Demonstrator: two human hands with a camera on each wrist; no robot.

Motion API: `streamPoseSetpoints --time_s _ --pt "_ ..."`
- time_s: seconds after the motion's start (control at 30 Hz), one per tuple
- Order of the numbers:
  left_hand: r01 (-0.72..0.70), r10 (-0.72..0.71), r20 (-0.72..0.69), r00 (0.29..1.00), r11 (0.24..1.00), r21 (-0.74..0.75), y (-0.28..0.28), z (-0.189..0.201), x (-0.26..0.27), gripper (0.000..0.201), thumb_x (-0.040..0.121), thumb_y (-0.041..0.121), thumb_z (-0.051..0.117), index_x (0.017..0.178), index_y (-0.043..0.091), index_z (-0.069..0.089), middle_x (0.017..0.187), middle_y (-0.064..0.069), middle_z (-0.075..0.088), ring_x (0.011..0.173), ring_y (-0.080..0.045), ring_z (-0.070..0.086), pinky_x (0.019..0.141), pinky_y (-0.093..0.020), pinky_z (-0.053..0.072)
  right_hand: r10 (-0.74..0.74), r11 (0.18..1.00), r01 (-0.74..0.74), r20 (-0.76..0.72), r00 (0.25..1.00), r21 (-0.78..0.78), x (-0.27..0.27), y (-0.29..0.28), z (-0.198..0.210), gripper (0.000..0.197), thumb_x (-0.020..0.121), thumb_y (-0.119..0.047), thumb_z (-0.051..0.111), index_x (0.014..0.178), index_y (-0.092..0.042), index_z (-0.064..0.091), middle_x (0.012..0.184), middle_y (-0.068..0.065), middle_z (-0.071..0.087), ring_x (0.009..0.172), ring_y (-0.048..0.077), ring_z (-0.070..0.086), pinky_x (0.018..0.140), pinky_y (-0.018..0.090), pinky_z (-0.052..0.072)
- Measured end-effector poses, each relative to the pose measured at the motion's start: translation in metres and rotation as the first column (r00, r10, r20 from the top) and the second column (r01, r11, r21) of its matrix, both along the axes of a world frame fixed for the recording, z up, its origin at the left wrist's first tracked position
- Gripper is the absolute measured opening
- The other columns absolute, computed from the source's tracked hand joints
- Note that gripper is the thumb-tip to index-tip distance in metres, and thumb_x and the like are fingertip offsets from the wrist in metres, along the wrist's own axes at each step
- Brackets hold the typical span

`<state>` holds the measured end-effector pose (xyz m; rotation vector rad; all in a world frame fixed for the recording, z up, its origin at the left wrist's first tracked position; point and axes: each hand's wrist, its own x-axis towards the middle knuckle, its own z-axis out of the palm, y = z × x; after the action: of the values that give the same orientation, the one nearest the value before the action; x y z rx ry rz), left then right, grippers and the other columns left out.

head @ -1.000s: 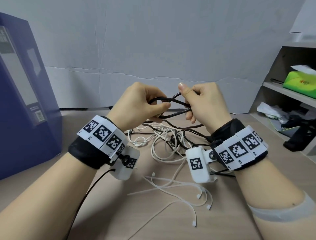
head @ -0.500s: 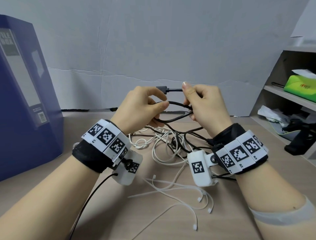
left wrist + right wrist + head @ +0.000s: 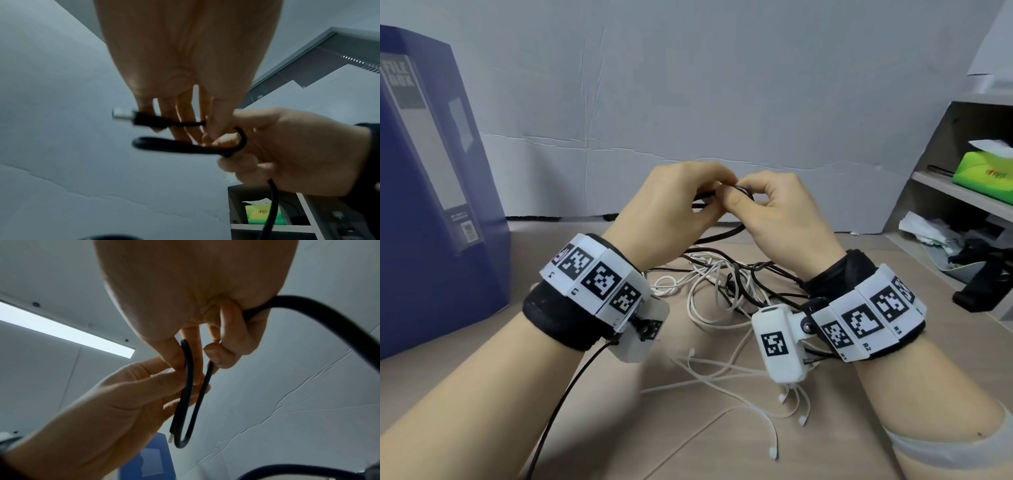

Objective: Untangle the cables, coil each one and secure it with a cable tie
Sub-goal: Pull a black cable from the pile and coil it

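Note:
Both hands are raised above the table and meet over a black cable point(image 3: 726, 234). My left hand point(image 3: 674, 209) pinches a small folded loop of the black cable point(image 3: 185, 147), whose plug end point(image 3: 127, 114) sticks out past the fingers. My right hand point(image 3: 780, 212) pinches the same loop point(image 3: 188, 386) from the other side, and the rest of the cable trails down from under its palm. Beneath the hands, a tangle of white cables point(image 3: 709, 294) and black ones lies on the table. Several white cable ties point(image 3: 763, 394) are strewn nearer to me.
A tall blue file box point(image 3: 431, 192) stands at the left. A shelf unit point(image 3: 962, 192) at the right holds a green tissue pack point(image 3: 986, 171), papers and dark items. A grey backdrop closes off the table's far edge point(image 3: 571, 219).
The hands have come together and the wide loop has been folded small. The plug that stood out between them is now tucked by the left fingers.

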<state>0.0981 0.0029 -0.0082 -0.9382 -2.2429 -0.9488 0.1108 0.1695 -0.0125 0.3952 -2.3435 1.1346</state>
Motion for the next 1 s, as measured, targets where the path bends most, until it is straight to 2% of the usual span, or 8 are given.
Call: streamPoseSetpoints --time_s 0.1,0.2,0.27,0.43,0.57,0.73,0.87,1.0 --pt "-0.042 0.042 0.026 0.999 0.999 0.014 -0.006 0.0 -0.006 0.013 0.096 0.018 0.065 0.104 0.017 0.074 0.084 0.003 0.065 0.079 -0.012 0.061 0.074 -0.026 0.05 -0.015 0.996 0.017 0.027 1.0 -0.084 0.003 0.001 0.003 0.025 0.089 -0.044 0.069 0.082 -0.021 0.072 0.078 -0.009 0.068 0.076 0.007 0.061 0.077 0.031 0.049" --pt "-0.082 0.082 0.047 0.996 0.997 -0.012 -0.013 0.001 -0.01 0.013 0.098 0.026 0.063 0.099 0.018 0.073 0.085 0.005 0.06 0.077 -0.011 0.055 0.067 -0.013 0.04 -0.065 0.989 0.067 0.02 0.998 -0.131 0.004 0.006 0.006 0.018 0.087 -0.04 0.072 0.087 -0.022 0.071 0.084 -0.003 0.068 0.08 0.01 0.061 0.078 0.027 0.048" --pt "-0.082 0.081 0.034 0.996 0.997 0.008 -0.015 0.003 -0.011 0.015 0.099 0.026 0.061 0.095 0.016 0.072 0.083 0.002 0.062 0.074 -0.011 0.053 0.065 -0.016 0.038 -0.075 0.985 0.082 0.05 0.996 -0.153 0.002 0.009 0.006 0.019 0.085 -0.04 0.074 0.093 -0.023 0.072 0.08 -0.001 0.061 0.072 0.009 0.057 0.069 0.025 0.045" --pt "0.026 -0.027 0.068 0.997 1.0 0.014 -0.018 0.007 -0.008 0.012 0.1 0.023 0.061 0.096 0.017 0.072 0.065 0.006 0.061 0.063 -0.019 0.058 0.063 -0.032 0.044 0.084 0.959 -0.016 0.229 0.97 -0.284 -0.004 0.017 0.009 0.058 0.074 -0.039 0.081 0.127 -0.021 0.064 0.086 -0.006 0.043 0.06 0.004 0.043 0.056 0.02 0.032" --pt "0.174 -0.175 0.248 0.953 0.984 0.028 -0.022 0.01 0.0 0.025 0.101 0.034 0.058 0.093 0.014 0.071 0.057 -0.001 0.05 0.053 -0.02 0.051 0.055 -0.026 0.04 0.238 0.895 -0.112 0.251 0.938 -0.432 0.001 0.023 0.016 0.085 0.064 -0.022 0.073 0.145 -0.015 0.045 0.094 -0.002 0.041 0.07 0.007 0.044 0.056 0.021 0.028" --pt "0.169 -0.106 0.366 0.925 0.975 -0.144 -0.015 0.008 0.005 0.058 0.093 0.061 0.048 0.066 0.013 0.065 0.052 -0.009 0.053 0.045 -0.012 0.045 0.047 -0.022 0.036 0.254 0.792 -0.16 0.08 0.964 -0.589 0.004 0.023 0.02 0.078 0.062 -0.006 0.051 0.14 -0.006 0.051 0.095 0.001 0.043 0.068 0.015 0.038 0.05 0.026 0.026" --pt "0.172 -0.01 0.458 0.889 0.934 -0.313 -0.013 0.002 -0.001 0.038 0.091 0.055 0.062 0.076 0.021 0.073 0.057 0.001 0.062 0.045 -0.007 0.046 0.047 -0.02 0.038 0.065 0.908 -0.04 0.045 0.997 -0.417 0.003 0.019 0.016 0.066 0.064 -0.015 0.056 0.129 -0.019 0.063 0.101 -0.006 0.054 0.051 0.011 0.041 0.05 0.023 0.037" --pt "0.138 0.039 0.431 0.902 0.918 -0.371 -0.016 0.0 -0.006 0.024 0.087 0.051 0.07 0.085 0.027 0.073 0.052 0.011 0.054 0.046 -0.004 0.046 0.05 -0.022 0.036 0.018 0.941 -0.01 0.02 1.0 -0.339 0.002 0.019 0.015 0.039 0.076 -0.014 0.066 0.115 -0.018 0.07 0.081 -0.009 0.06 0.056 0.005 0.047 0.054 0.019 0.036"
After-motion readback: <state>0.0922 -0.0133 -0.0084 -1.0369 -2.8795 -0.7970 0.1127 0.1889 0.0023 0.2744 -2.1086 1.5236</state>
